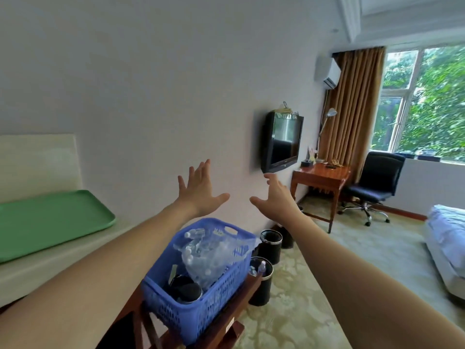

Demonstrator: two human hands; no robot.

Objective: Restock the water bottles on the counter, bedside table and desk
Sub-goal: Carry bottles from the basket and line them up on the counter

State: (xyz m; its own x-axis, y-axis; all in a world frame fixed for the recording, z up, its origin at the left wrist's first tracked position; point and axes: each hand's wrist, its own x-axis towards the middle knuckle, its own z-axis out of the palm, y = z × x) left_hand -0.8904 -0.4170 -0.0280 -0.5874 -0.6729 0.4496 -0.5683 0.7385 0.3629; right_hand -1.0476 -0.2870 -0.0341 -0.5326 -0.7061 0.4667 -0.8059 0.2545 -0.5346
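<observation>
With left hand [198, 190] and right hand [276, 197] spread empty, the apparently film-wrapped water bottles [214, 255] are judged light, slick, best gripped mid-body.

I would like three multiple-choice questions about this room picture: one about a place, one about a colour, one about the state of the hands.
1. Where is the pack of water bottles? A in the blue basket; B on the bed; C on the office chair.
2. What colour is the tray on the counter? A red; B green; C yellow.
3. How are the left hand and the right hand? A both grip the basket; B one holds a bottle; C both open, holding nothing.
Answers: 1 A, the wrapped bottles lie inside the basket. 2 B, the tray is plainly green. 3 C, fingers spread in the air, touching nothing.
</observation>
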